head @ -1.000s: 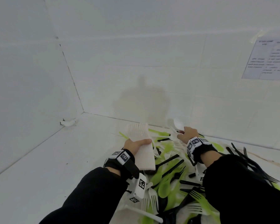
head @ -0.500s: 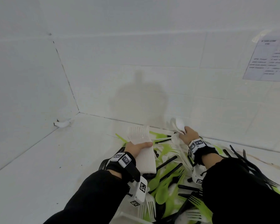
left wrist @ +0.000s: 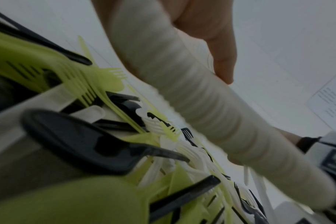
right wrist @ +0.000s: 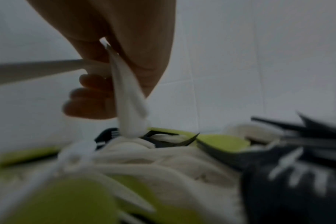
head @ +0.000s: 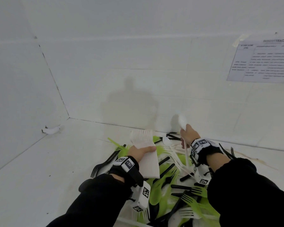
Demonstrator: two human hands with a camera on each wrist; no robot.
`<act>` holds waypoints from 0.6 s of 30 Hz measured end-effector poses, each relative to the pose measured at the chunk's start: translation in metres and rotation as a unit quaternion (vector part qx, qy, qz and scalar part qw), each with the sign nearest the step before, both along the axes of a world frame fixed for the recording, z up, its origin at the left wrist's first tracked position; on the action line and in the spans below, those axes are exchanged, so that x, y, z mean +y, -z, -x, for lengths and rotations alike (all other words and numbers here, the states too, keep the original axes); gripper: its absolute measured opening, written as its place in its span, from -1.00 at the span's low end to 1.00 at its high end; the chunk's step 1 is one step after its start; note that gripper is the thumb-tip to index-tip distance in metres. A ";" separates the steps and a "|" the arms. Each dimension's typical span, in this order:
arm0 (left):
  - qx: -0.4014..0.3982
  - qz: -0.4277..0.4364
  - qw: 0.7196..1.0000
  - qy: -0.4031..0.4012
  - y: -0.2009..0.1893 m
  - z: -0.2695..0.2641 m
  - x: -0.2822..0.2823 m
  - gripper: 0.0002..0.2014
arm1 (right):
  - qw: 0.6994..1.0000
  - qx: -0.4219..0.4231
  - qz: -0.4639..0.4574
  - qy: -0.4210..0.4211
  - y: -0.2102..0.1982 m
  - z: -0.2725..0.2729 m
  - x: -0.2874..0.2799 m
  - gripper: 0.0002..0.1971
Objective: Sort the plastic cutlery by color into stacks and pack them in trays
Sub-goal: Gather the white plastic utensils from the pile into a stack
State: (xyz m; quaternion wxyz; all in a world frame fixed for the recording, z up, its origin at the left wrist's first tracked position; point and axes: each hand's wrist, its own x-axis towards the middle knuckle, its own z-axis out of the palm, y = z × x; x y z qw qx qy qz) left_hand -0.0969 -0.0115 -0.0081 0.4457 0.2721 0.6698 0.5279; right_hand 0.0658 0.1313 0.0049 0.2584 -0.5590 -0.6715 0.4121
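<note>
Hands: two; our left hand [head: 138, 154] is gripping one stack of white forks [head: 146, 154] above the pile.
Spoon: our right hand [head: 188, 135] is pinching one white spoon [head: 182, 122] upright.
Pile: green, black, white cutlery [head: 170, 182] is lying mixed on the table [head: 39, 169], uncountable.
Writing: one wall sheet [head: 262, 61] is reading "INSIGHTTRACE".

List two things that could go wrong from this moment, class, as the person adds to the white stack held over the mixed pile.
1. The left hand grips the tall stack of white forks at its middle only; the stack may fan out or slip into the mixed cutlery pile.
2. The right hand holds a white spoon, not a fork; it may not nest with the stack, and its long handle could snag loose pieces below.
</note>
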 end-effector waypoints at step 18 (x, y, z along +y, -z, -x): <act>0.016 0.013 1.000 0.017 -0.001 -0.018 0.006 -0.30 | 0.959 -0.270 -0.031 -0.076 0.021 0.021 -0.020 -0.33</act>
